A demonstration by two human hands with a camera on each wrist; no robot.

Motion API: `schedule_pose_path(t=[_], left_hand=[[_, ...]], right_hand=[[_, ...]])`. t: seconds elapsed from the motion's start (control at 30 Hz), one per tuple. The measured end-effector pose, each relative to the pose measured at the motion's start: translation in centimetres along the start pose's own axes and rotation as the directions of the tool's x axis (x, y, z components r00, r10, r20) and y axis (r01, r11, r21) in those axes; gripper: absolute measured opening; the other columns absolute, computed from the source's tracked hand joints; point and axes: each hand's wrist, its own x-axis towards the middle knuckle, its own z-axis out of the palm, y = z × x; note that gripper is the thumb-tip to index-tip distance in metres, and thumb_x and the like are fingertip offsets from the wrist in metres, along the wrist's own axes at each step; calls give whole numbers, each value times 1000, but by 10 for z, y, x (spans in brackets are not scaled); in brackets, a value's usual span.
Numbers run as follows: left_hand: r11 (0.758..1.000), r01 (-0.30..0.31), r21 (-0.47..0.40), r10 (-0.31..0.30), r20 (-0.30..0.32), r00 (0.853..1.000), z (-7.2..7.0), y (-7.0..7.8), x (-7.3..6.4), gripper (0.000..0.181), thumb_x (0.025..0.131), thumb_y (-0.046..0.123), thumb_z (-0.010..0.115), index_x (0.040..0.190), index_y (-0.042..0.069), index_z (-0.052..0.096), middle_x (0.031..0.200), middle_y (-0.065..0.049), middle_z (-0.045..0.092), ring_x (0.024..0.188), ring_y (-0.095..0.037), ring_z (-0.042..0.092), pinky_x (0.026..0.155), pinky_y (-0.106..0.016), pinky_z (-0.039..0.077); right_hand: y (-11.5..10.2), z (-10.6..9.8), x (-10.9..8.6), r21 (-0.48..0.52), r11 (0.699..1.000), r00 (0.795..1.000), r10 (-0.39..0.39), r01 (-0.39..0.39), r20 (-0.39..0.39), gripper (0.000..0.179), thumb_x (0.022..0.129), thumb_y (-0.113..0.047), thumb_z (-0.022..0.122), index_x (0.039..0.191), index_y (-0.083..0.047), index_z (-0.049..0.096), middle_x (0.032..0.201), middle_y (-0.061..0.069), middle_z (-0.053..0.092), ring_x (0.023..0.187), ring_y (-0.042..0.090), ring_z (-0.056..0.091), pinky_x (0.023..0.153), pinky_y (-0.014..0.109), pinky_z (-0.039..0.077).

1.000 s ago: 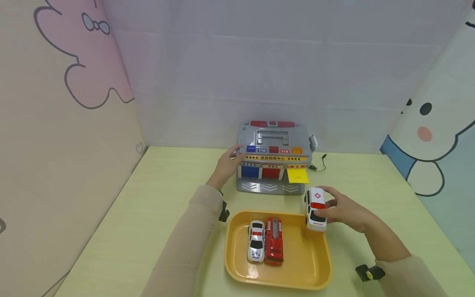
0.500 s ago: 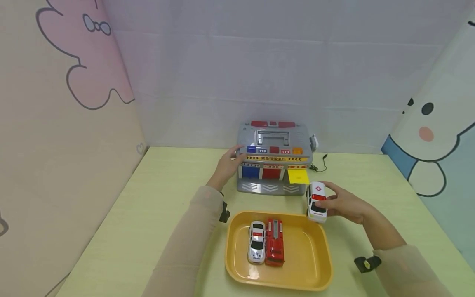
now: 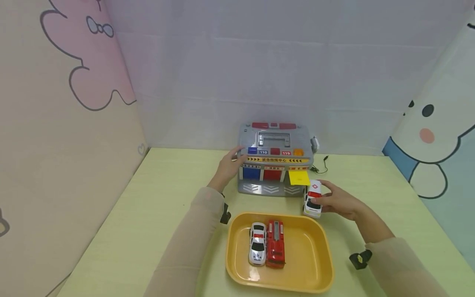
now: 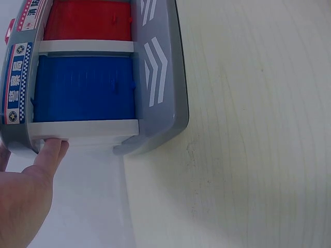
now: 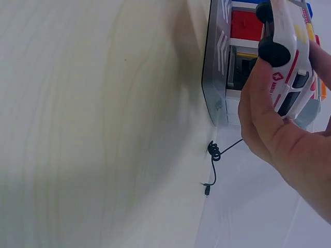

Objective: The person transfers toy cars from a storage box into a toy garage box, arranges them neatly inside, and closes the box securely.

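My right hand (image 3: 339,202) grips a white toy ambulance (image 3: 312,202) by its sides, fingers and thumb curled round it. The ambulance hangs tilted in the right wrist view, its wheels off the table, near the front right corner of a grey toy rescue station (image 3: 274,142). The station has a blue door (image 4: 85,88), a red door (image 3: 272,174) and a raised yellow door (image 3: 299,177), with a dark bay under the yellow one. My left hand (image 3: 227,167) rests on the station's left side, fingers against its wall and top edge.
A yellow tray (image 3: 308,284) stands in front of the station, with a white police car (image 3: 257,244) and a red fire engine (image 3: 275,244) side by side in it. A black cable (image 5: 214,155) lies on the table right of the station. A curtain hangs behind.
My right hand has carried the ambulance from above the tray's back right corner away from me, to the front of the yellow door. The left hand stays on the station.
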Motion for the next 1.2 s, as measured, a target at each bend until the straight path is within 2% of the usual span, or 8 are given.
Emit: schedule_pose_path(t=[0.33,0.83,1.03,1.2], left_hand=[[1000,14,13,-14,-4,1000,1,2,-1,48,99,42,55,145,30,46,146,-14,44,130,-33,45,101,-50,41],[1000,12,28,-12,-13,1000,1,2,0,49,99,43,54,146,29,45,146,-15,44,130,-33,44,102,-51,41],[1000,3,15,-3,-13,1000,2,2,-1,49,99,42,54,145,29,46,145,-16,44,130,-34,44,101,-51,41],[1000,12,0,-12,-13,1000,2,1,-1,48,99,41,55,145,29,46,145,-17,44,130,-35,44,101,-52,40]], right_hand=[[6,8,17,1,998,998,-59,59,11,94,93,-13,68,153,2,-3,125,34,46,96,25,61,87,41,54],[6,23,44,-98,994,995,-47,39,-87,94,89,-18,74,154,0,7,124,30,50,96,29,60,84,41,55],[7,23,50,-85,993,994,-85,79,-72,86,90,-14,73,152,0,15,127,29,50,103,33,57,85,42,54],[7,23,53,-93,992,994,-92,86,-60,84,90,-15,72,152,-1,17,138,31,41,115,41,50,89,45,52]])
